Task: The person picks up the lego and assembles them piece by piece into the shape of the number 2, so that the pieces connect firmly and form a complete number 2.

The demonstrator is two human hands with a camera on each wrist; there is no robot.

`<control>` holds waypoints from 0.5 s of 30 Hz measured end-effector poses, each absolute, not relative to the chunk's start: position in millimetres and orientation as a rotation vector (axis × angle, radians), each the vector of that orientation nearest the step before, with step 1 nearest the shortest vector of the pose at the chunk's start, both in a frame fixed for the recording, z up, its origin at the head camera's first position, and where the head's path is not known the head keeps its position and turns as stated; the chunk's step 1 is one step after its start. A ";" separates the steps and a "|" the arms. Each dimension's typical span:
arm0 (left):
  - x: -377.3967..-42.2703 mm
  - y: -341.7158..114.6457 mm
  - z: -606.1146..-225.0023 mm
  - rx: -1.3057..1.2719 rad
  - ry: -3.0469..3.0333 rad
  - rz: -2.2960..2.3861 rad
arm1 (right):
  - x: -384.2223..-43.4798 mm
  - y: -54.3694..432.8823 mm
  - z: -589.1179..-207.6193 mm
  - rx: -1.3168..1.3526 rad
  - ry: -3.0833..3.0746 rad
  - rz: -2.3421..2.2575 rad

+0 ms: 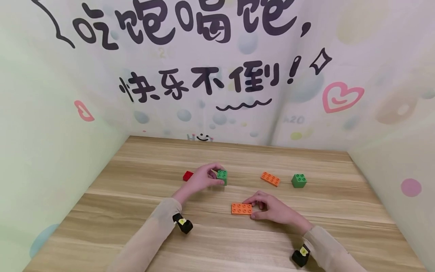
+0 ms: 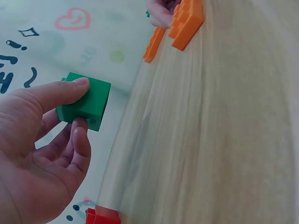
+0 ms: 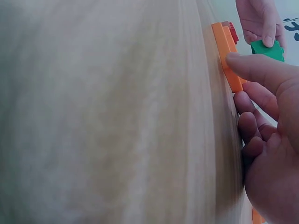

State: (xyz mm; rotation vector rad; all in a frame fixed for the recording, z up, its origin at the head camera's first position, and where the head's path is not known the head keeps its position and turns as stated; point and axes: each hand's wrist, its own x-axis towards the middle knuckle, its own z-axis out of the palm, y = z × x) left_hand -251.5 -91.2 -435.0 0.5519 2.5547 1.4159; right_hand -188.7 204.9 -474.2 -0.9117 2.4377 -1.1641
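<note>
Between thumb and fingertips, my left hand (image 1: 202,178) pinches a green building block (image 2: 96,100) with studs on top, held above the table in the left wrist view. My right hand (image 1: 272,208) grips the right end of an orange building block (image 1: 241,209), a long flat one with two rows of studs, low at the tabletop. In the right wrist view the thumb (image 3: 252,66) lies along the orange block's near face. Just left of my left hand lies a red block (image 1: 187,175), partly hidden behind that hand in the head view.
A second orange block (image 1: 270,179) lies behind my right hand, and a second green block (image 1: 299,180) stands to its right. The wooden table (image 1: 136,166) ends at a printed wall cloth (image 1: 163,124), with more cloth at both sides.
</note>
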 end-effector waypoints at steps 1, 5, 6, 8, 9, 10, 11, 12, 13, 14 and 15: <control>-249.9 -91.3 -435.0 0.549 2.555 1.414 | -188.8 204.8 -474.7 -0.914 2.440 -1.166; -244.2 -90.3 -436.0 0.548 2.539 1.432 | -188.7 204.5 -477.0 -0.916 2.445 -1.178; -243.1 -90.0 -436.6 0.555 2.536 1.436 | -188.7 204.5 -477.6 -0.915 2.446 -1.180; -241.0 -89.2 -437.4 0.570 2.525 1.443 | -188.4 204.2 -478.3 -0.894 2.451 -1.180; -240.0 -88.9 -437.8 0.579 2.521 1.443 | -188.2 204.1 -478.5 -0.887 2.454 -1.183; -239.3 -88.5 -438.2 0.586 2.519 1.444 | -188.1 203.8 -478.6 -0.879 2.457 -1.185; -238.9 -88.2 -438.8 0.595 2.520 1.441 | -188.0 203.5 -478.6 -0.872 2.459 -1.188; -238.4 -88.0 -439.3 0.603 2.524 1.435 | -187.8 203.0 -478.2 -0.865 2.459 -1.193; -237.7 -87.9 -439.5 0.611 2.526 1.432 | -187.6 202.4 -477.8 -0.859 2.459 -1.198; -237.2 -87.8 -440.2 0.624 2.530 1.425 | -187.6 201.8 -477.6 -0.855 2.458 -1.204; -236.5 -87.7 -440.6 0.636 2.531 1.420 | -187.4 201.3 -477.2 -0.854 2.458 -1.209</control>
